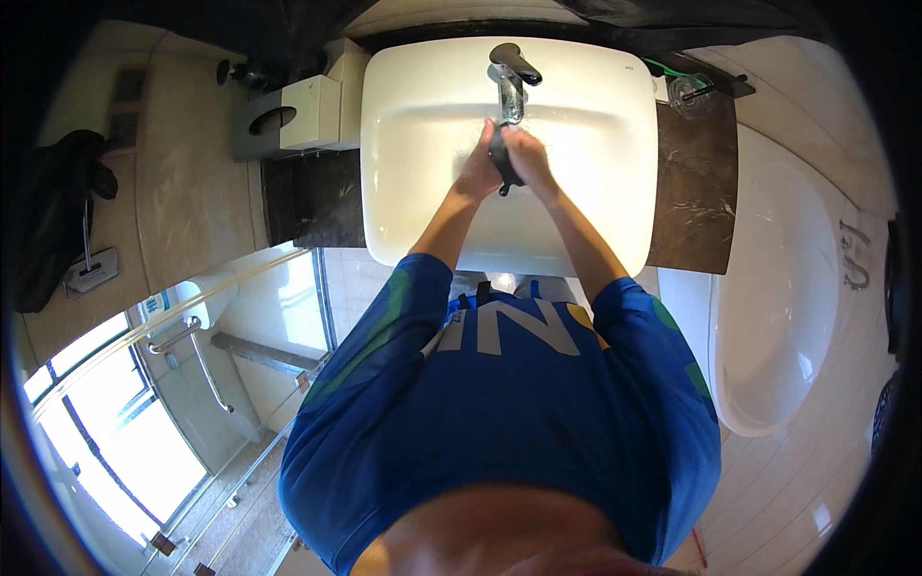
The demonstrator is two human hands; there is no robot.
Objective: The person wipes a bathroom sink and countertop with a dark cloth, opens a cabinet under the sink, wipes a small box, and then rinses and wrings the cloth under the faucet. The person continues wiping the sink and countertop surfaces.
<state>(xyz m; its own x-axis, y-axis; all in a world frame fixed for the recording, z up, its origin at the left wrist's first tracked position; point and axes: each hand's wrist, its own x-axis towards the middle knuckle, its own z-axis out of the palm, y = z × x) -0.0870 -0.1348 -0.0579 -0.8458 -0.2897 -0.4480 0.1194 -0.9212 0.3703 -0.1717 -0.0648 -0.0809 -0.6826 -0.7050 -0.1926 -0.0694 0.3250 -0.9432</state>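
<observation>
A small dark object (504,160), perhaps a wet cloth or a pouch, is held between my two hands over the white washbasin (403,187). My left hand (479,164) grips its left side, thumb upward. From the right, my right hand (528,153) closes on it, fingers curled. Its lower end pokes out below the hands, and most of its shape is hidden by them. Directly above is the metal faucet (512,93) with its dark lever (515,59). Water seems to splash around my fingers.
A brown marble counter (695,194) borders the basin. Left stand a tissue box (270,122) and a cream box (311,111); a clear glass cup (691,96) is at right. Beyond lie a white bathtub (778,302) and, left, a glass shower enclosure with a metal handle (209,367).
</observation>
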